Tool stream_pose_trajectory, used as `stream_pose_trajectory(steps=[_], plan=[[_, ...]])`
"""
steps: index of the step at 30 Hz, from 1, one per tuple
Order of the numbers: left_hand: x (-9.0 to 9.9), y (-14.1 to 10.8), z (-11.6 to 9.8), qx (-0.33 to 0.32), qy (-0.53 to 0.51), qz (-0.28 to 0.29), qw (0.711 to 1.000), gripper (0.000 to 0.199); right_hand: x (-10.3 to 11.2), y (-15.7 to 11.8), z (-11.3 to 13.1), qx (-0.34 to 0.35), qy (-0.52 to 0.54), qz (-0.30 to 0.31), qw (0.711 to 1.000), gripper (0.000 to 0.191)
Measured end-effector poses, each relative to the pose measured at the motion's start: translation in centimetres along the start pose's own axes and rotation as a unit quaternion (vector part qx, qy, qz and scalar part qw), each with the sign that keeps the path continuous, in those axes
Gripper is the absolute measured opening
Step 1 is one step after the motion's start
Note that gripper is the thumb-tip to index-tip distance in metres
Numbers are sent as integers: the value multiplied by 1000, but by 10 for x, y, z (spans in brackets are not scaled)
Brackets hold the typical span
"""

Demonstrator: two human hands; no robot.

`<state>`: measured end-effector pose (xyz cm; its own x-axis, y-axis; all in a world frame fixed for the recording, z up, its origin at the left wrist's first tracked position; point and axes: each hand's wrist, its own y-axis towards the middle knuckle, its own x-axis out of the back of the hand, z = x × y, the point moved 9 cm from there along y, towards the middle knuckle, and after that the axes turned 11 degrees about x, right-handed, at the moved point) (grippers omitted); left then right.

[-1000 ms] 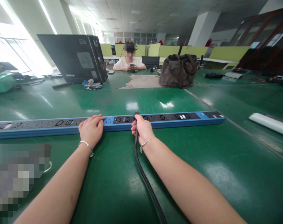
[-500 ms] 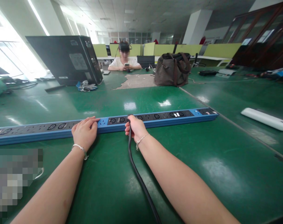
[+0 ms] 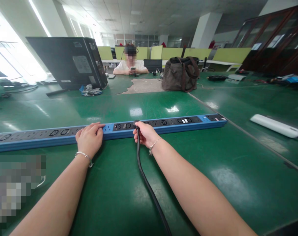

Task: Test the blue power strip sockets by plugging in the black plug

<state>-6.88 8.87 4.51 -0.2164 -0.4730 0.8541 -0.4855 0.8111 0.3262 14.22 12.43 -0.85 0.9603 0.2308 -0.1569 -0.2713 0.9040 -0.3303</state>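
A long blue-and-black power strip (image 3: 161,123) with rows of sockets lies across the green table. My left hand (image 3: 89,139) lies over the strip left of its middle, fingers across its top to the far edge and thumb beside them. The fingers' undersides are hidden. In my right hand (image 3: 145,133) is the black plug (image 3: 136,123) of a power cord, pinched between thumb and fingers at a socket in the strip. Whether the plug is fully seated cannot be seen. Its thick black cord (image 3: 149,186) runs down toward me.
A black computer case (image 3: 65,62) and work gloves (image 3: 90,90) stand at the back left. Behind the strip is a brown bag (image 3: 179,74). A person (image 3: 130,65) sits opposite with a phone. A white elongated object (image 3: 275,125) lies at right.
My right hand has shifted slightly to the right, its wrist more to the side, still on the plug. My left hand keeps its place on the strip. The view has turned a little.
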Motion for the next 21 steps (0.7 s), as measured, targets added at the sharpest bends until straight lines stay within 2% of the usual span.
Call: stream_pose_trajectory(steps=[8, 12, 14, 17, 21], plan=[[-1, -1, 0, -4, -4, -2, 1000, 41, 2, 4, 0, 53, -30, -52, 997, 43], [-2, -6, -6, -24, -9, -15, 1000, 40, 4, 4, -1, 64, -31, -48, 996, 44], [-2, -13, -16, -58, -4, -24, 998, 40, 3, 3, -2, 53, -25, -26, 998, 44], [-3, -30, -44, -146, 18, -29, 989, 41, 1, 2, -4, 29, -19, 10, 999, 44], [-12, -56, -78, -257, 39, -12, 966, 43, 3, 3, -1, 37, -33, -10, 999, 43]])
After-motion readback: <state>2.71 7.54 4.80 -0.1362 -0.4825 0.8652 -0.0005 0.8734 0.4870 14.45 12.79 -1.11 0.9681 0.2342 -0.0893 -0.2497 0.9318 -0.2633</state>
